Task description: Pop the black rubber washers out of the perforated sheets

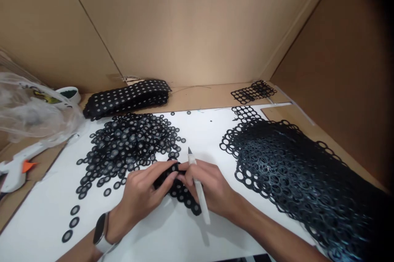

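My left hand (143,188) pinches a black perforated sheet (186,198) dotted with grey discs, part of which hangs below my fingers. Opposite it, my right hand (212,184) holds a white craft knife (202,202) between its fingers, the dark pointed tip facing up and away from the sheet. The fingertips of my right hand also meet the sheet's edge, though the exact contact is partly hidden. Just beyond my hands lies a heap of loose black rings with grey centres (132,135). A few single ones lie scattered toward the front left.
On the right is a large stack of black ring-mesh sheets (289,172), with smaller mesh pieces (254,91) behind. A folded dotted black sheet (126,97) lies at the back. Leftward are a plastic bag (33,110), white tub (69,94) and white glue gun (18,167). Cardboard walls (191,24) surround the white work surface (147,233).
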Tool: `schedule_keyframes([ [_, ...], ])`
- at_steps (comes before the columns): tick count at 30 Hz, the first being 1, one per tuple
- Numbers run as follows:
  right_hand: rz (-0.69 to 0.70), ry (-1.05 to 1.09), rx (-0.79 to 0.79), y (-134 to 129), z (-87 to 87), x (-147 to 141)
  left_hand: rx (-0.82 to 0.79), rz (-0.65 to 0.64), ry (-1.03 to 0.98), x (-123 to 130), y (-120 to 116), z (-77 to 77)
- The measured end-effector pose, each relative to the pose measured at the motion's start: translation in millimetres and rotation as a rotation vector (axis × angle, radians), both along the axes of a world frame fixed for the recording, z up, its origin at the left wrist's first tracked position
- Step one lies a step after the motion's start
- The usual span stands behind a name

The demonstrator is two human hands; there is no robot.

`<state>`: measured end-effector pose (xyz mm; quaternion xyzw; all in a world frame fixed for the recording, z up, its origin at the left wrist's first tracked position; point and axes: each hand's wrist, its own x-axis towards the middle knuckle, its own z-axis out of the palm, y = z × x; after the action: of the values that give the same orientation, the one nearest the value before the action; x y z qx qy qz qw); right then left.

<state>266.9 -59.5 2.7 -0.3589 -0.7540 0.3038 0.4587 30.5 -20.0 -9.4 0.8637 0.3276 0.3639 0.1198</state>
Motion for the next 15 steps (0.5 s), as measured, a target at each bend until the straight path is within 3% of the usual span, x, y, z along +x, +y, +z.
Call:
schedule_keyframes([
  [4, 0.033, -0.099, 0.072, -1, -3.9, -1, -0.146, 0.024, 0.005, 3, -3, 3.0],
  [7, 0.054, -0.092, 0.046, -1, -4.1, -3, -0.382, 0.210, -0.109, -1, 10, 6.1],
  [11, 0.023, 0.000, -0.165, 0, 0.2, -3, -0.454, 0.447, -0.265, -19, 44, 5.8],
  [15, -0.011, 0.060, -0.397, 6, 6.2, 2, -0.390, 0.494, -0.276, -28, 55, 9.8],
])
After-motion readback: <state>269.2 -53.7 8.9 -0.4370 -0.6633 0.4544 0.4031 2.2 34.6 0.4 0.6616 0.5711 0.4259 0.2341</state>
